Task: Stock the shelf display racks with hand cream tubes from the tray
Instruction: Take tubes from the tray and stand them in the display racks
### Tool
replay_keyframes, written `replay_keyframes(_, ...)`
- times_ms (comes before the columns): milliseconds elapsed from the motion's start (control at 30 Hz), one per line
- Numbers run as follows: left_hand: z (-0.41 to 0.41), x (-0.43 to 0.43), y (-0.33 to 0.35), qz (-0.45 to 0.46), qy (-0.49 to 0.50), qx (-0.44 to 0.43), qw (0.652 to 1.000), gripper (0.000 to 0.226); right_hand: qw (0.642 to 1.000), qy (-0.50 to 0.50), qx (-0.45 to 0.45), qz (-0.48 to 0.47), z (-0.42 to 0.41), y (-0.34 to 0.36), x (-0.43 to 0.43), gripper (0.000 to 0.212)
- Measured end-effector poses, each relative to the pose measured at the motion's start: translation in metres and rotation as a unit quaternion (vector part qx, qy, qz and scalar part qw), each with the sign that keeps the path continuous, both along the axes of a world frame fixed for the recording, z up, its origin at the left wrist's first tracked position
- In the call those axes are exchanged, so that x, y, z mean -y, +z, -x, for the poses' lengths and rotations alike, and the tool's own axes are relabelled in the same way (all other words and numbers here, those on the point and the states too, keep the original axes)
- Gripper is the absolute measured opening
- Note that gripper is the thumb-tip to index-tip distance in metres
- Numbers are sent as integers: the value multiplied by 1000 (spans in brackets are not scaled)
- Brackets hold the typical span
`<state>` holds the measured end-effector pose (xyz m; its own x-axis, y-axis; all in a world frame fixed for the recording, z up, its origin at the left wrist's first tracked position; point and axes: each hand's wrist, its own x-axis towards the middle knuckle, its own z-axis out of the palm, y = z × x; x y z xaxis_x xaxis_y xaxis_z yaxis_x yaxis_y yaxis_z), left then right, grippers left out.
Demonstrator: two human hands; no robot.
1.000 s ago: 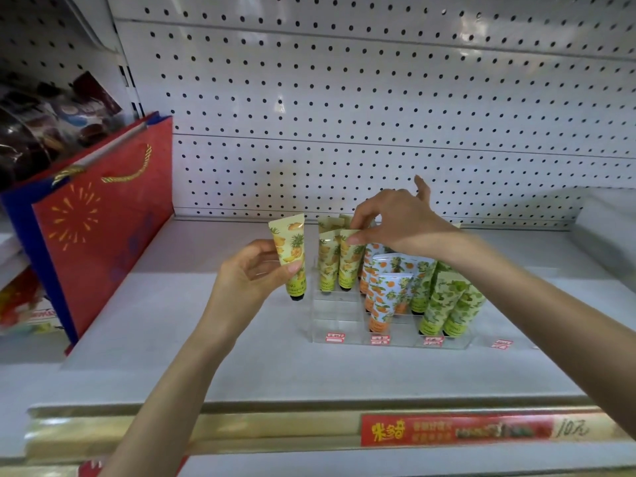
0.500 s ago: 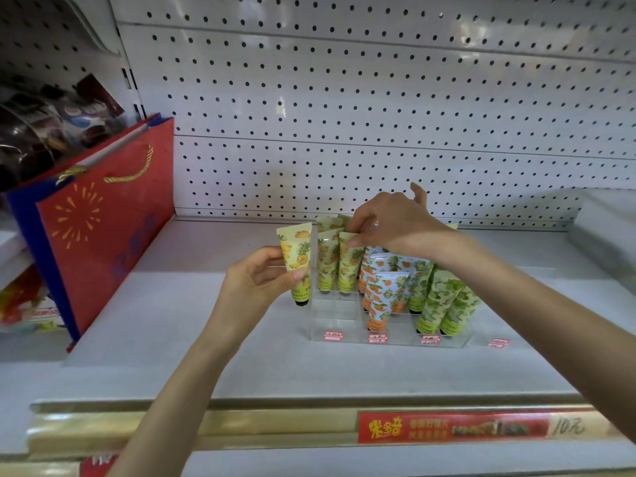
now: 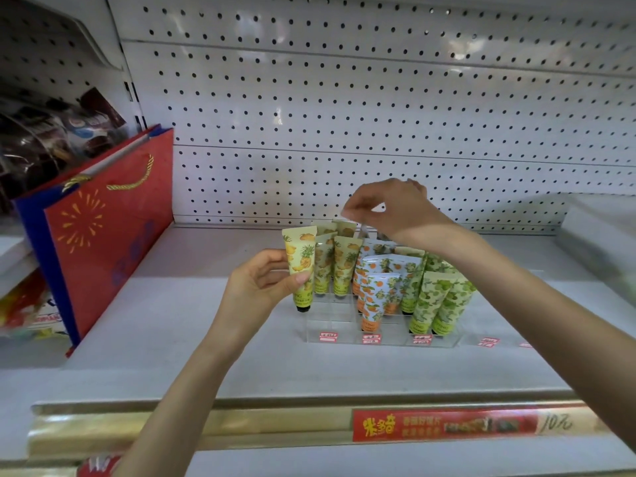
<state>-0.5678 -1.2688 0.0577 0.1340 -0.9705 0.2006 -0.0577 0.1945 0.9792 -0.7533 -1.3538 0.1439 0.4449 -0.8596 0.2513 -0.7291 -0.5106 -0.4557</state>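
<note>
Lifted off the tubes (image 3: 375, 299) in the rack (image 3: 330, 321), the right hand (image 3: 395, 213) is hovering above them, fingertips curled, perhaps pinching something, too blurred to tell. The left hand (image 3: 260, 287) is gripping a pineapple tube (image 3: 302, 261).

Back panel (image 3: 344, 98): perforated white painted metal, faint sheen
Shelf (image 3: 172, 321): pale, matt, smooth
Display rack (image 3: 330, 323): clear glossy plastic
Hand cream tubes (image 3: 426, 304): smooth printed plastic, soft gloss; pineapple tube (image 3: 301, 263) has a black cap
Gift bag (image 3: 113, 235): smooth red paper, twisted gold cord handle (image 3: 134, 182)
Shelf edge strip (image 3: 172, 428): glossy gold, reflective
</note>
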Motion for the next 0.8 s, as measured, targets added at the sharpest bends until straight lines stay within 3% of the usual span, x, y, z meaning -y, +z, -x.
replay_keyframes(133,4,-1,3,9,0,-3,1000,19,980,121,123,-96,-10,15,-20,19)
replay_keyframes(467,8,-4,5,33,-13,25,999,19,983,139,58,-106,-23,3,-28,14)
replay_keyframes(567,1,-5,-2,37,-17,126,991,30,988,117,37,-97,-24,0,-26,13)
replay_keyframes(633,-6,-7,-11,39,15,296,954,53,992,90,29,-88,-23,-3,-23,14)
replay_keyframes(700,-16,-10,-22,57,66,493,866,70,994,66,7,-82,-23,-6,-21,16)
replay_keyframes(767,-23,-13,-31,50,70,606,791,79,996,45,-14,-78,-23,-11,-21,17)
replay_keyframes(800,-26,-13,-36,40,71,629,773,81,996,38,-20,-76,-24,-13,-21,17)
